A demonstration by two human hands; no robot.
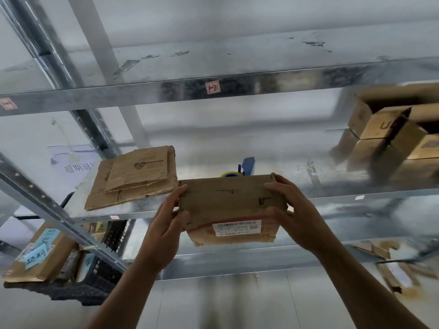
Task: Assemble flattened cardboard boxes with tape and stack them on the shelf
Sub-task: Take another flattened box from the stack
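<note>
Gripping box (228, 205) (taped) with left hand (169, 219), right hand (288, 210).

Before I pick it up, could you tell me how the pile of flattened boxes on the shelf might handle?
The pile of flattened boxes is probably light and floppy, being thin creased sheets. Its sheets lie staggered, so they may slide apart unless gripped together.
</note>
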